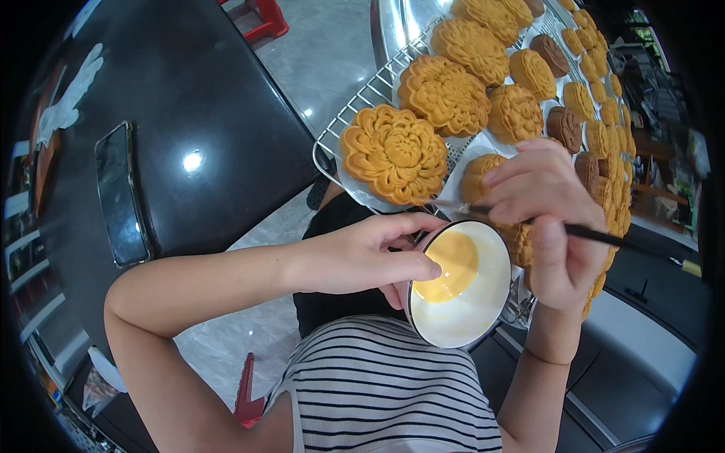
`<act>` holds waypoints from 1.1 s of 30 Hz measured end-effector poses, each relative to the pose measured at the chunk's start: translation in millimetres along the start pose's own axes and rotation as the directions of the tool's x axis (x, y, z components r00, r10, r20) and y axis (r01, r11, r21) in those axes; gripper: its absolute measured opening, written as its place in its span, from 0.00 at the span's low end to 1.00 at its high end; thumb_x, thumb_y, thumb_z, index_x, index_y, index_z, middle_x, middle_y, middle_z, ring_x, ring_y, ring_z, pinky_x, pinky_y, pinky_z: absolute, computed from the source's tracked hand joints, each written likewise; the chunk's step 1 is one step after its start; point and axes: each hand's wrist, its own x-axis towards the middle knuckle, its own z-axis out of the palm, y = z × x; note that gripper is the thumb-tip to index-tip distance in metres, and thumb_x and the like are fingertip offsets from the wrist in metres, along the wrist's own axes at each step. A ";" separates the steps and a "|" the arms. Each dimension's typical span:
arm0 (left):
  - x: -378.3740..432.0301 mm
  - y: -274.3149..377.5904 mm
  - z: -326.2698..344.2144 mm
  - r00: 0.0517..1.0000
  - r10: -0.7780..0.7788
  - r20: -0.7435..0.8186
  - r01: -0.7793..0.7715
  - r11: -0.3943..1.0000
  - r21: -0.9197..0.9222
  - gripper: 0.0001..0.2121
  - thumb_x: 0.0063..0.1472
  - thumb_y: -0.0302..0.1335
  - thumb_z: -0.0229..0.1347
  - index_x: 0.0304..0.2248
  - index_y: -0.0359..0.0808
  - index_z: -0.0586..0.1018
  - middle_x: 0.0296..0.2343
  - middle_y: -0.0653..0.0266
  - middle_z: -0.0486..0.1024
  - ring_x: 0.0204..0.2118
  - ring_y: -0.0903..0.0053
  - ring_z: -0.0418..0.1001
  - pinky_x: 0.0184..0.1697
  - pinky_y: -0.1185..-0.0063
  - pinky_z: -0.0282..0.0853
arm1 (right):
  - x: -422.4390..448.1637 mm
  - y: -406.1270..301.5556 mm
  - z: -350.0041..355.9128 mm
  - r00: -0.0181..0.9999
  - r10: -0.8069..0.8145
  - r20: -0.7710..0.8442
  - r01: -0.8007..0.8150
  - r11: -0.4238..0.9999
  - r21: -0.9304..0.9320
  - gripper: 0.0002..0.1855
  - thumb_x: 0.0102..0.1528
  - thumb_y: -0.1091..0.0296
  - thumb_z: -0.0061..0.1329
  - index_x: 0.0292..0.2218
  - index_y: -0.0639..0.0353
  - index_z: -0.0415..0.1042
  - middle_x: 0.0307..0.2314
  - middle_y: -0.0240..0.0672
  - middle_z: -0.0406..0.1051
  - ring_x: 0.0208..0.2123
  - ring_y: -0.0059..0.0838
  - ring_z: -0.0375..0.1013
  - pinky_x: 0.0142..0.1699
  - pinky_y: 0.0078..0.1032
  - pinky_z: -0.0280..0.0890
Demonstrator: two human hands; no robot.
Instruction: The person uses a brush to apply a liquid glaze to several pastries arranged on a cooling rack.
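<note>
My left hand (374, 255) grips a small white bowl with a dark rim (487, 300), tilted, its thumb inside the edge. A yellow liquid like beaten egg (453, 260) pools in the bowl. Above the bowl's right side, my right hand (549, 209) holds a thin brush with a black handle (595, 234). The brush's blurred tip is at the lower edge of a large flower-patterned mooncake (395, 154); whether it touches cannot be told. Another large mooncake (444, 95) lies just behind. Smaller golden mooncakes (515, 113) and brown ones (564, 129) stand on white paper on a wire rack (354, 105).
A dark glossy table (226, 136) on the left bears a phone (120, 195) and a white glove (71, 99). Red plastic stools stand at the top (272, 17) and below (249, 396). Under the rack is a shiny metal surface (396, 22).
</note>
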 end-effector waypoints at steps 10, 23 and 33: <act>-0.5 1.4 -0.3 0.999 -0.048 -0.002 0.048 0.999 0.005 0.32 0.58 0.33 0.54 0.57 0.31 0.54 0.39 0.62 0.70 0.37 0.82 0.71 0.37 0.83 0.69 | -3.8 1.5 4.5 1.000 0.013 -0.010 -0.012 0.994 0.111 0.14 0.58 0.66 0.38 0.24 0.65 0.69 0.23 0.38 0.71 0.32 0.34 0.70 0.52 0.42 0.56; 0.0 2.3 -0.5 0.999 -0.028 -0.016 0.028 1.000 -0.008 0.33 0.58 0.34 0.54 0.57 0.29 0.54 0.35 0.59 0.72 0.33 0.80 0.74 0.33 0.82 0.73 | -6.3 0.2 3.7 0.993 0.052 -0.107 -0.056 0.998 -0.036 0.14 0.59 0.68 0.37 0.26 0.65 0.69 0.23 0.37 0.71 0.32 0.34 0.71 0.53 0.42 0.55; 2.1 -0.1 -0.5 0.999 -0.039 -0.028 0.038 0.999 -0.010 0.31 0.58 0.33 0.54 0.56 0.29 0.55 0.35 0.59 0.72 0.34 0.80 0.74 0.33 0.82 0.73 | -4.4 -1.0 -0.6 0.997 0.060 -0.044 -0.060 0.998 -0.014 0.14 0.57 0.66 0.39 0.25 0.63 0.70 0.24 0.37 0.71 0.34 0.34 0.70 0.53 0.40 0.55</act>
